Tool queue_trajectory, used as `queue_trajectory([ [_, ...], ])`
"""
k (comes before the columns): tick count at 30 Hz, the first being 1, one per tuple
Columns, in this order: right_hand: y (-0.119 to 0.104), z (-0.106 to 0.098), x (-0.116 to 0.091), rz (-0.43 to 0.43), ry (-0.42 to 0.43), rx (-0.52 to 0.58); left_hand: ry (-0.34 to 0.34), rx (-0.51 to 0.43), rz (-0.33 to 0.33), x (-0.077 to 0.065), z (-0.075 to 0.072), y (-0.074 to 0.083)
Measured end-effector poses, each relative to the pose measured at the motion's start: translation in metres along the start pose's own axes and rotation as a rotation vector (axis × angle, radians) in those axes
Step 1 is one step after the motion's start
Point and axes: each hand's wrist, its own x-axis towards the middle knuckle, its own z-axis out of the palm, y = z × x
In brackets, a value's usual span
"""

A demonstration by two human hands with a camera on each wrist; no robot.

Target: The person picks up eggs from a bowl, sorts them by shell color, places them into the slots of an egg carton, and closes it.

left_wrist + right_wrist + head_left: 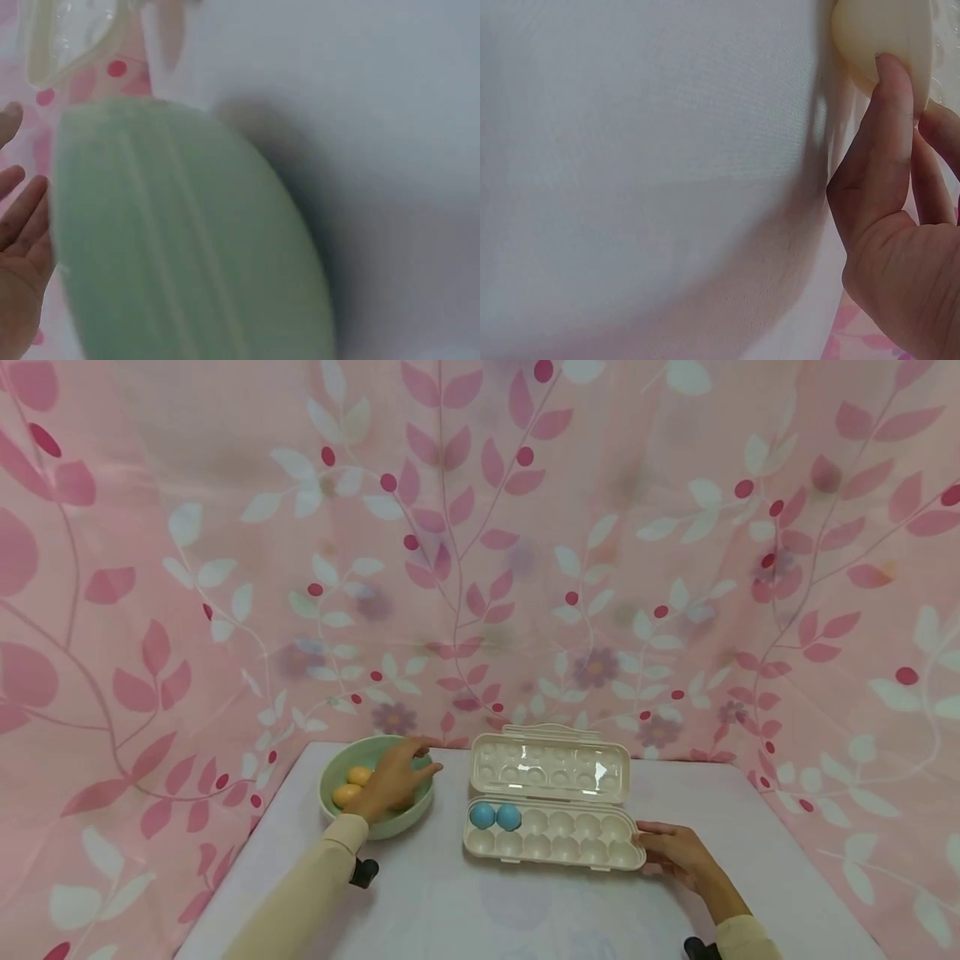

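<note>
Above a pale green bowl, my left hand hovers with fingers spread loosely and nothing between them. Yellow eggs lie in the bowl, partly hidden under that hand. In the left wrist view the bowl's outer wall fills the middle, and the fingers show at the left edge. A cream plastic egg carton lies with its lid raised. Two blue eggs sit side by side in its back row, at the left end. My right hand grips the carton's right end, thumb pressing the side in the right wrist view.
A white cloth covers the table. Pink leaf-patterned curtains hang close behind it and along both sides. The bowl stands left of the carton, with a strip of cloth between them.
</note>
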Motion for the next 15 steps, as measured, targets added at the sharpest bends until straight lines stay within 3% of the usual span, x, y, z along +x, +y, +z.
queue_trajectory([
  [5, 0.0, 0.0, 0.0, 0.005, -0.011, 0.006, 0.003, 0.006, -0.116, -0.005, -0.001, -0.021],
  [11, 0.001, 0.001, -0.002, 0.003, -0.012, -0.001, -0.042, 0.131, -0.168, -0.012, -0.001, -0.03],
  [15, -0.001, 0.0, -0.002, 0.005, -0.007, 0.005, -0.048, 0.16, -0.194, -0.012, -0.003, -0.031],
])
